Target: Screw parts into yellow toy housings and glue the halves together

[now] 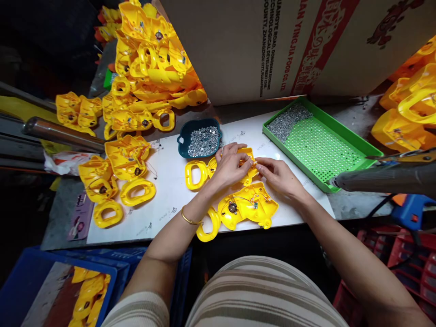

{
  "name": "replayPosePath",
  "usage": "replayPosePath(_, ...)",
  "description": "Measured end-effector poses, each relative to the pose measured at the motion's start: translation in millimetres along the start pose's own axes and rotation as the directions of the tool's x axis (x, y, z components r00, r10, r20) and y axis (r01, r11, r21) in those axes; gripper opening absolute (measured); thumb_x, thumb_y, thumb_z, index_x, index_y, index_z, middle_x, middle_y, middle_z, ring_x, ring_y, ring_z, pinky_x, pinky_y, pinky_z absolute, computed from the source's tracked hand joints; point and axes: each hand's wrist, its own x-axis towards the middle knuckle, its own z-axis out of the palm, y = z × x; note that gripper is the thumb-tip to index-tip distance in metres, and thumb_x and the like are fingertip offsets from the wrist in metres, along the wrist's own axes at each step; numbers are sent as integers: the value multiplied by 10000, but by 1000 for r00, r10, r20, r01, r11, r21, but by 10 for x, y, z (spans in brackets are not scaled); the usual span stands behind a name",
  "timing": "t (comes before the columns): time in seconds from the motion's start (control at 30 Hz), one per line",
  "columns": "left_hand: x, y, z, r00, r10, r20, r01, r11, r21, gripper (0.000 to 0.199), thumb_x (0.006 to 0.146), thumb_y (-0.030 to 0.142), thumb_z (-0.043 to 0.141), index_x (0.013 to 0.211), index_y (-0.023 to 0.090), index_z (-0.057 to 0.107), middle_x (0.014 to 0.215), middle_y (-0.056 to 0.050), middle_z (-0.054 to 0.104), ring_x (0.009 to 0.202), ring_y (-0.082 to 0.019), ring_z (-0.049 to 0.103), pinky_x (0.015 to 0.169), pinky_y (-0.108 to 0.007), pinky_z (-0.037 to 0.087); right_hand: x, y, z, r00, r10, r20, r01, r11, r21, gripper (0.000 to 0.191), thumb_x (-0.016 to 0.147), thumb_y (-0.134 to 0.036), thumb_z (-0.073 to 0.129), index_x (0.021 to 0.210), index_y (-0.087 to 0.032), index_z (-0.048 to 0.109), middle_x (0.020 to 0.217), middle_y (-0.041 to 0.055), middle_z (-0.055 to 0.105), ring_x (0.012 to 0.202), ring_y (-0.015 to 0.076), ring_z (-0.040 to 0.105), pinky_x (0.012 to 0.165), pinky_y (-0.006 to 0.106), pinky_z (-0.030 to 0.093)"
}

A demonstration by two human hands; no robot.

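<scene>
A yellow plastic toy shell (251, 154) with a ring-shaped handle (195, 175) lies under my hands on the white sheet. My left hand (231, 164) reaches over it, fingers bent and gripping the shell. At the shell's right edge, my right hand (276, 176) has thumb and forefinger pinched together; whatever is between them is too small to make out. Closer to my body sits a second open yellow shell (267, 208), its inside facing up, showing a round dark speaker (232, 207), a small green circuit board (255, 205) and thin wires.
Behind my hands stands a dark teal tray (182, 147) of small metal screws. A green perforated tray (354, 154) with more metal pieces lies right. Yellow shells (127, 156) sit left, with a tall pile (153, 68) beyond. A cardboard box (231, 59) blocks the back; metal-tipped tools (381, 180) jut from the right.
</scene>
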Motion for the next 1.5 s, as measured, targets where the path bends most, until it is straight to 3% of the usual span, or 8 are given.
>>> replayPosePath(0.13, 20, -35, -24, 999, 7, 33, -7, 1000, -10, 155, 881, 273, 569, 771, 211, 661, 1290, -56, 602, 1258, -273, 471, 1099, -580, 236, 14, -39, 6, 998, 60, 4, -59, 984, 169, 332, 883, -415, 529, 1074, -179, 664, 965, 52, 696, 715, 131, 606, 602, 231, 484)
replayPosePath(0.23, 1, -70, -27, 999, 21, 29, -20, 998, -54, 129, 882, 264, 571, 801, 211, 656, 1286, -68, 598, 1251, -263, 484, 1107, -574, 227, 64, -94, -5, 984, 152, 92, -173, 943, 286, 370, 893, -470, 503, 1008, -160, 668, 879, 59, 689, 603, 107, 569, 485, 203, 431)
replayPosePath(0.47, -65, -87, -30, 998, 59, -38, -61, 996, -57, 127, 896, 270, 562, 833, 208, 653, 1285, -59, 584, 1229, -244, 497, 1104, -550, 235, 179, -199, 30, 953, 280, 120, -302, 913, 275, 291, 886, -419, 547, 967, -150, 621, 810, 49, 660, 591, 102, 597, 454, 176, 445)
replayPosePath(0.77, -151, 5, -229, 988, 109, -110, -112, 993, -25, 140, 902, 322, 573, 871, 246, 687, 1295, -35, 577, 1236, -246, 496, 1020, -491, 372, 145, -326, 63, 988, 151, 15, -147, 933, 328, 502, 749, -592, 651, 1027, -177, 597, 970, 78, 670, 745, 161, 654, 541, 250, 572)
replayPosePath(1.0, -138, 91, -699, 904, 400, -155, -413, 908, -65, 73, 846, 311, 679, 861, 240, 688, 1158, -28, 666, 1106, -181, 596, 998, -347, 441, 14, -674, -86, 994, -103, -35, 105, 992, 72, 499, 804, -569, 605, 1159, -219, 624, 1104, 107, 660, 758, 177, 629, 533, 263, 572)
replayPosePath(1.17, -204, 203, -973, 863, 486, -136, -495, 868, -33, 405, 797, 435, 713, 1111, 198, 617, 1108, -64, 670, 987, -189, 642, 880, -287, 491, -177, -905, -121, 988, -154, 27, 153, 988, 27, 456, 852, -535, 558, 1193, -239, 618, 1074, 101, 673, 743, 180, 624, 545, 264, 553)
replayPosePath(1.3, -382, 222, -921, 814, 573, -98, -571, 820, 46, 407, 858, 518, 602, 1118, 207, 643, 1064, -71, 693, 981, -200, 648, 894, -298, 487, -434, -925, -36, 989, -140, 46, 137, 989, 58, 405, 858, -499, 565, 1141, -217, 627, 1031, 93, 691, 800, 200, 650, 637, 285, 560)
replayPosePath(1.5, -614, 152, -566, 813, 558, -164, -561, 827, 34, 391, 879, 512, 575, 1093, 195, 654, 999, -72, 723, 925, -177, 663, 838, -286, 518, -660, -752, 56, 997, -50, 61, 45, 995, 84, 401, 880, -473, 540, 1166, -200, 607, 1083, 88, 680, 901, 206, 645, 711, 283, 556)
